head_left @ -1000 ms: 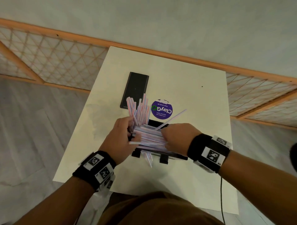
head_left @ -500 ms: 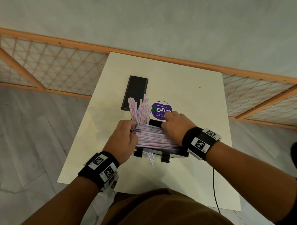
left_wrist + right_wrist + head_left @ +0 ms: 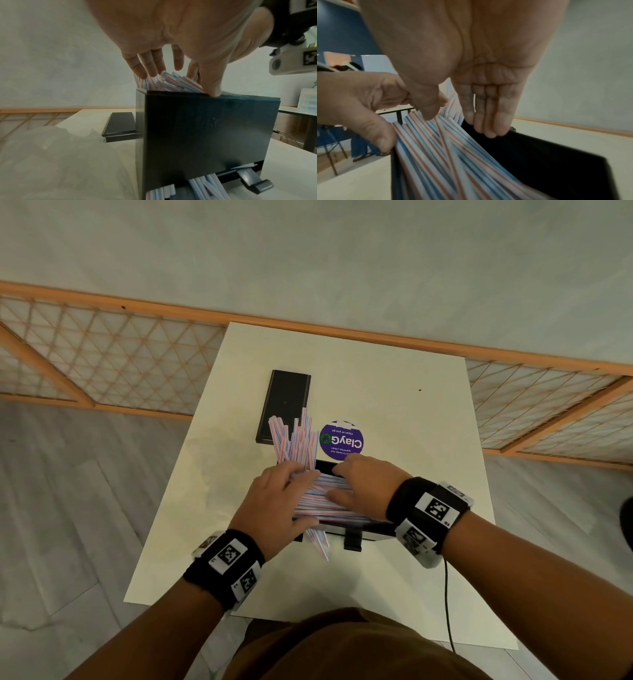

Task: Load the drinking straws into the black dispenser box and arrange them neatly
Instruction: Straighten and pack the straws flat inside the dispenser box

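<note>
From the head view, both hands lay over the straws [image 3: 329, 501] heaped in the black dispenser box [image 3: 370, 530] on the table [image 3: 394, 392], pressing them level.

At the left wrist, the left hand [image 3: 171, 44] steadied one end, fingers spread.

At the right wrist, the right hand [image 3: 471, 60] hovered flat, its grip holding nothing.

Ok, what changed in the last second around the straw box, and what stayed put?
The right hand moved from the box's near side to its far edge, fingers now straight over the straws. The single straw that stuck out toward the right is now down with the pile. The left hand stays at the left end of the straws. The black lid, the purple sticker and the box have not moved.
</note>
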Demonstrator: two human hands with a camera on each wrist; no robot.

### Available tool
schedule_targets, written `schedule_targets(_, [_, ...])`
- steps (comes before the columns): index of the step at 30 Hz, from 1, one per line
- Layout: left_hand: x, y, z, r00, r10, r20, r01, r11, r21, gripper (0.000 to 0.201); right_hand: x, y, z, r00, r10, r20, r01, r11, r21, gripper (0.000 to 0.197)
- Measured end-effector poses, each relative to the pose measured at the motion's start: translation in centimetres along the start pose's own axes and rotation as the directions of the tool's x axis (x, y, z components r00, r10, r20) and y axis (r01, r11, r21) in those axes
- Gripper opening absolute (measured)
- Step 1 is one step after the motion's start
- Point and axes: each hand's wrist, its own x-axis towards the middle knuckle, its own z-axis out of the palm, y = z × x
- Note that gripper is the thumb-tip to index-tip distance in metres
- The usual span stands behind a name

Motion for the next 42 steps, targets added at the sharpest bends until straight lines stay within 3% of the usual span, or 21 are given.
schedule_targets(4, [0.5,-0.2,0.2,1.000,0.004,0.013,-0.004,0.999,0.035,0.057,0.2,1.1,0.9,0.989,0.092,0.117,-0.105,0.988,0.109,0.047])
schedule_targets(8, [0.6,-0.5,0.6,0.999,-0.001,0.041,-0.003,0.995,0.099,0.051,1.0,1.6,2.2,0.967,0.116,0.226,-0.150,0.979,0.138,0.066])
schedule_targets(13, [0.7,-0.4,1.1,0.998,0.014,0.054,-0.017,0.999,0.041,0.051,2.4,2.4,2.4,0.939,0.082,0.334,-0.178,0.946,0.269,0.061])
schedule_targets(22, [0.8,-0.2,1.5,0.994,-0.065,0.093,0.062,0.997,0.036,0.047,3.6,2.4,2.6,0.931,0.075,0.356,-0.166,0.958,0.233,0.062])
schedule_targets(30, [0.4,0.0,1.7,0.995,-0.056,0.088,0.051,0.997,0.055,0.043,4.7,1.7,1.7,0.778,0.116,0.617,-0.308,0.927,0.213,0.066])
schedule_targets(32, [0.2,0.0,1.6,0.993,-0.069,0.094,0.063,0.996,0.059,0.046,4.6,1.5,1.5,0.802,0.110,0.587,-0.273,0.942,0.197,0.066])
schedule_targets(36, [0.2,0.1,1.2,0.994,-0.080,0.079,0.078,0.996,0.032,0.050,3.7,1.3,0.9,0.898,0.113,0.426,-0.178,0.977,0.115,0.065])
schedule_targets(42, [0.2,-0.2,0.5,0.995,-0.074,0.068,0.072,0.997,0.039,0.052,1.7,1.3,0.2,0.973,0.080,0.216,-0.101,0.991,0.090,0.044])
